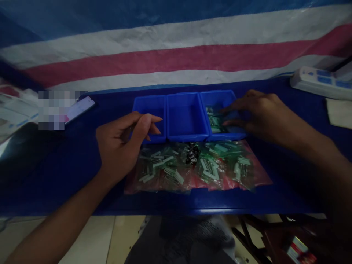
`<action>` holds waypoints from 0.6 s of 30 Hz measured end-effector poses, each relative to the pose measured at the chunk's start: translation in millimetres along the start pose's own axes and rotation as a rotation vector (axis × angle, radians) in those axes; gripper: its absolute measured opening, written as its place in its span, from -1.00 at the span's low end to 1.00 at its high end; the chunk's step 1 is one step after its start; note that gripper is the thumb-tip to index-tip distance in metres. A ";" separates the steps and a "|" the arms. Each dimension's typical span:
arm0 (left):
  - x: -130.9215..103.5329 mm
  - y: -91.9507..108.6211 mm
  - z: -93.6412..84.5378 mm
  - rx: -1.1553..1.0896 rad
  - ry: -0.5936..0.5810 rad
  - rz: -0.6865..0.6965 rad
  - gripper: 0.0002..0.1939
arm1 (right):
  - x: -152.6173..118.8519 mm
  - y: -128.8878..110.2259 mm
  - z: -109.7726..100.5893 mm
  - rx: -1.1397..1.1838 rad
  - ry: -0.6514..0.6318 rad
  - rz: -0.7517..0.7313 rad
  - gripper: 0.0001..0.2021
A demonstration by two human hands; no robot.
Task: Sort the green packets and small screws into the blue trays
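My left hand (122, 143) hovers over the front of the left blue bin (134, 106), its fingers loosely bent and the fingertips apart. I see nothing held in it. My right hand (261, 110) reaches into the right blue bin (217, 96) with thumb and forefinger spread. Its fingertips are at small clear packets (215, 123) in that bin; whether they touch is hard to tell. Between these two bins stands a middle blue bin (187, 115) with a bare floor. In front lie several clear bags of pale strip-like pieces (209, 168) and a cluster of small dark shiny pieces (192, 154).
The bags rest on a pinkish-red sheet (262, 178) on the blue table (220, 201). At left lie a phone (81, 110) and a dark object (24, 150). A white device (319, 79) and pale cloth-like item (339, 113) sit at right. Striped sheeting (176, 60) hangs behind.
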State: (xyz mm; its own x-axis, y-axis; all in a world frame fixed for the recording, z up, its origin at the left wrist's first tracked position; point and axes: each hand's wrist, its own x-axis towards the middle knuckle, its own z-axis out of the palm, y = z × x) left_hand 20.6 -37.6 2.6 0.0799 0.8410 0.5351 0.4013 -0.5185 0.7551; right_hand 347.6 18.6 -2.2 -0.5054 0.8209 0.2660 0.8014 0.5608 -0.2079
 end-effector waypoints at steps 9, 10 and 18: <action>-2.1 -0.8 0.3 0.048 -0.049 0.041 -0.78 | 2.4 3.1 -8.0 0.324 0.168 0.205 -0.84; -2.0 -0.6 -0.1 0.050 -0.055 0.044 -0.77 | 2.4 3.6 -6.9 0.330 0.169 0.200 -0.84; -1.0 2.0 -2.2 0.095 -0.048 0.071 -0.76 | 5.0 5.9 3.5 -0.038 -0.010 -0.093 -0.71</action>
State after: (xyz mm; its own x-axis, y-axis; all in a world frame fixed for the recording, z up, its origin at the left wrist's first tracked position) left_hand 19.4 -39.8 4.4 0.1540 0.8103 0.5654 0.4778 -0.5620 0.6752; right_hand 348.7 26.4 -5.3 -0.5810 0.7667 0.2730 0.7624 0.6301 -0.1471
